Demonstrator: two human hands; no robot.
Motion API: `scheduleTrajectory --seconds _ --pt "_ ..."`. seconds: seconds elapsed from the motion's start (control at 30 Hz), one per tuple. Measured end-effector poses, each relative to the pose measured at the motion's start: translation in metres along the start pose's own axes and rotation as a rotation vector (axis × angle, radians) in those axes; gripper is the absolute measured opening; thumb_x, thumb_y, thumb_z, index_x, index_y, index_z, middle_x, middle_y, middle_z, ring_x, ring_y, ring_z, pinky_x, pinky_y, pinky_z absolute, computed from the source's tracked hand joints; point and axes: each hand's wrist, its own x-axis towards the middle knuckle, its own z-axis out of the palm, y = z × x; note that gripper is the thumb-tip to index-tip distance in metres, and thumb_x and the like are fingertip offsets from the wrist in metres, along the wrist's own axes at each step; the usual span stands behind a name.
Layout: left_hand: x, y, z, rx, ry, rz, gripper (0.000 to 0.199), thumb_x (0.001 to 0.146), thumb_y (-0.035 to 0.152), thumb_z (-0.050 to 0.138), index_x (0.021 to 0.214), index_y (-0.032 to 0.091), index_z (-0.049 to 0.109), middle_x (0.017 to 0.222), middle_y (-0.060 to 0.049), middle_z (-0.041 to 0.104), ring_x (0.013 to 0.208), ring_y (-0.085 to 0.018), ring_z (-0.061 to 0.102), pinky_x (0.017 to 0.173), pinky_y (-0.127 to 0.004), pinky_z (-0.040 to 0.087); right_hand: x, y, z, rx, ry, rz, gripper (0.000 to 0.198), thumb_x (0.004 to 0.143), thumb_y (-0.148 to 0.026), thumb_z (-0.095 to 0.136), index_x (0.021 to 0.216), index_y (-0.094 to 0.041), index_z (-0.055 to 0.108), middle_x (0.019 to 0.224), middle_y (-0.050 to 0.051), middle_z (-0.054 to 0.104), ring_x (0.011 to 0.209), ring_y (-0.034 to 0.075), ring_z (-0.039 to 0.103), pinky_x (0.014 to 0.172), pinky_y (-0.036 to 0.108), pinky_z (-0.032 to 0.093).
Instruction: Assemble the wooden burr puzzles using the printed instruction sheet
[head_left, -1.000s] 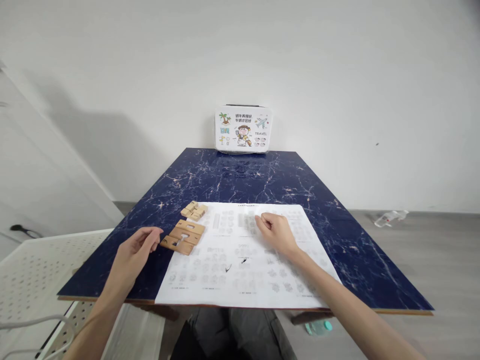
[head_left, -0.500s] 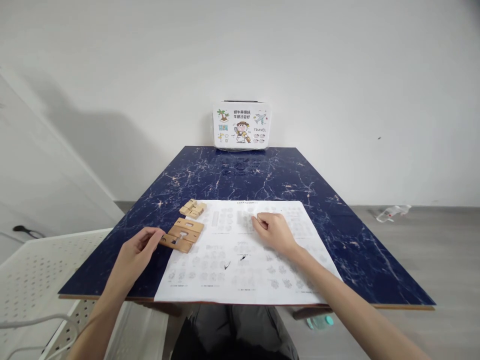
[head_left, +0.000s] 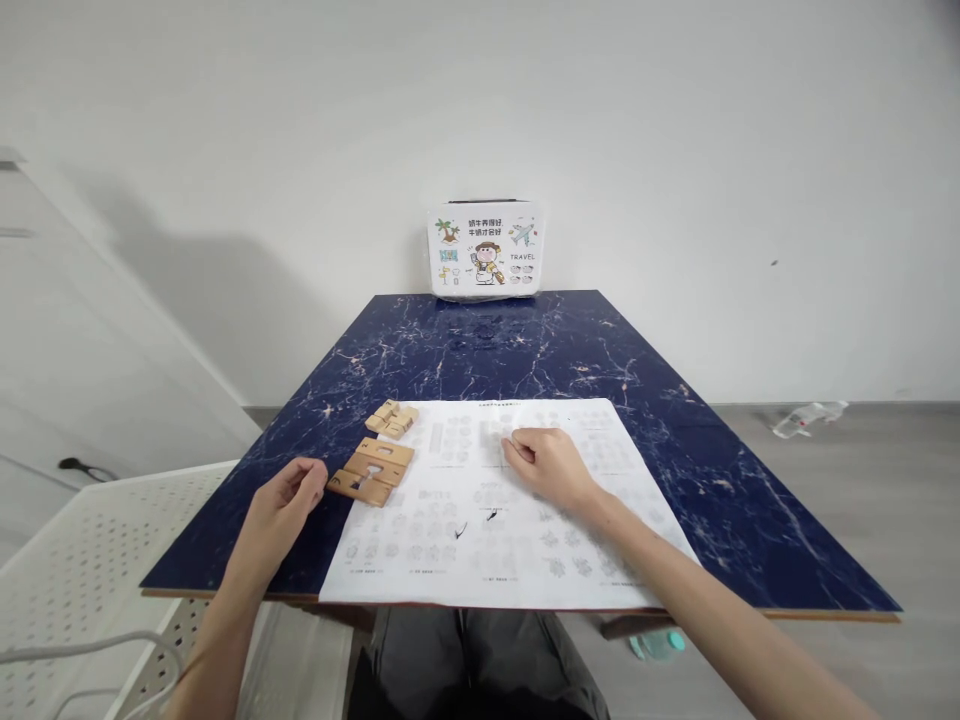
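Observation:
My left hand (head_left: 283,508) is beside the left end of several flat wooden pieces (head_left: 373,470) with slots and dark markings. Its fingers are curled and pinched together, with nothing visible between them. These pieces lie side by side, partly on the table and partly on a printed paper sheet (head_left: 420,500). Just behind them is a small cluster of notched wooden blocks (head_left: 391,419). My right hand (head_left: 549,463) rests on the sheet in a loose fist, and nothing shows in it. Two small dark marks or bits (head_left: 460,531) are on the paper between my hands.
The blue marbled table (head_left: 480,350) reaches to the wall. A white case (head_left: 486,250) with cartoon prints stands at its far edge. To the left is a white perforated surface (head_left: 67,540) with a cable. Clear plastic (head_left: 808,419) and a bottle (head_left: 660,644) lie on the floor.
My left hand has drawn slightly left, away from the end of the flat wooden pieces. My right hand stays in nearly the same spot. The whole view has shifted a little.

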Motion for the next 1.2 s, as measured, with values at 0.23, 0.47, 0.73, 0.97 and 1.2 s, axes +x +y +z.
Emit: scheduleTrajectory --seconds 0.23,0.47,0.73,0.97,1.2 --pt "-0.002 0.009 0.002 -0.003 -0.012 0.020 0.030 0.083 0.049 0.062 0.074 0.021 0.055 0.063 0.004 0.048 0.058 -0.013 0.043 0.056 -0.025 0.039 0.000 0.001 0.000 -0.015 -0.016 -0.009 0.044 0.094 -0.026 0.049 0.062 -0.024 0.019 0.052 -0.004 0.033 0.051 0.013 0.029 0.056 0.030 0.025" --pt "-0.003 0.013 0.001 0.018 -0.014 0.070 0.028 0.087 0.043 0.055 0.069 0.022 0.049 0.063 0.003 0.049 0.057 -0.013 0.043 0.057 -0.027 0.038 -0.001 0.001 0.000 0.002 -0.022 -0.017 0.042 0.095 -0.027 0.047 0.063 -0.023 0.020 0.053 -0.004 0.033 0.051 0.013 0.028 0.058 0.029 0.025" --pt "0.001 -0.002 0.001 -0.021 0.000 0.003 0.031 0.081 0.050 0.068 0.080 0.021 0.055 0.067 0.005 0.049 0.061 -0.013 0.047 0.058 -0.024 0.040 0.000 0.004 0.002 -0.014 -0.015 -0.026 0.042 0.094 -0.024 0.049 0.064 -0.023 0.020 0.053 -0.005 0.033 0.051 0.011 0.027 0.056 0.028 0.024" --pt "-0.006 0.006 0.001 0.077 0.011 0.019 0.037 0.084 0.058 0.065 0.082 0.021 0.057 0.066 0.005 0.052 0.061 -0.014 0.049 0.059 -0.024 0.040 -0.005 -0.015 -0.016 0.037 -0.110 -0.064 0.043 0.096 -0.023 0.048 0.065 -0.023 0.019 0.054 -0.006 0.028 0.051 0.011 0.028 0.056 0.028 0.024" --pt "0.000 0.011 0.010 0.348 0.114 0.256 0.035 0.091 0.056 0.058 0.092 0.021 0.061 0.092 -0.004 0.067 0.084 -0.022 0.063 0.079 -0.032 0.050 -0.068 -0.043 -0.053 0.113 -0.302 0.077 0.039 0.102 -0.034 0.052 0.069 -0.023 0.036 0.061 -0.004 0.047 0.056 0.013 0.044 0.057 0.027 0.029"
